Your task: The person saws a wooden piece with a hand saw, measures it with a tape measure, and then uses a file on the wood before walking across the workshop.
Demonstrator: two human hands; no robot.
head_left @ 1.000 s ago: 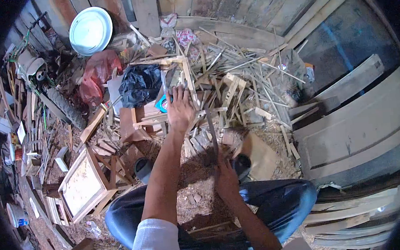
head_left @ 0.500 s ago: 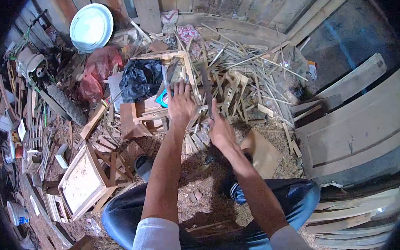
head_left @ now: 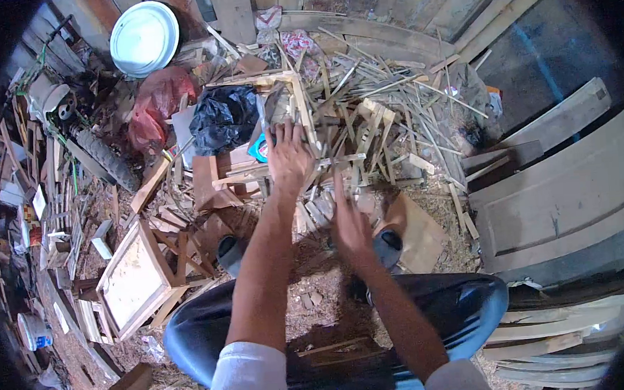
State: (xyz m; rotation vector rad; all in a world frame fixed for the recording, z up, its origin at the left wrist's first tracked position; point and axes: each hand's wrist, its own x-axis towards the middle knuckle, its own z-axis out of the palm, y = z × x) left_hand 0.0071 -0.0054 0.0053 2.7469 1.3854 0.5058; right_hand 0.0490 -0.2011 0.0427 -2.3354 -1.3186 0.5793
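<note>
My left hand (head_left: pixel 290 160) lies with fingers stretched forward over the near right corner of a shallow wooden frame box (head_left: pixel 301 99). Its palm presses on the wood there. A thin wooden strip (head_left: pixel 351 158) sticks out to the right of that hand. My right hand (head_left: pixel 352 228) is closed, nearer my body, around the end of a long dark blade (head_left: pixel 331 138). The blade points away from me past the strip and is smeared by motion, so its exact kind cannot be made out. A turquoise round-cornered item (head_left: pixel 258 149) sits beside my left fingers, next to a black plastic bag (head_left: pixel 224 118).
Many thin sticks (head_left: pixel 391 83) and offcuts lie heaped at the right of the box. A framed panel (head_left: pixel 135 281) leans at the left. A red bag (head_left: pixel 157 108) and white lid-like disc (head_left: pixel 144 39) are behind. Boards (head_left: pixel 555 201) stack on the right.
My right hand has drawn back toward my body with the blade, which now blurs. My left hand stays at the box corner. The whole view has shifted slightly.
</note>
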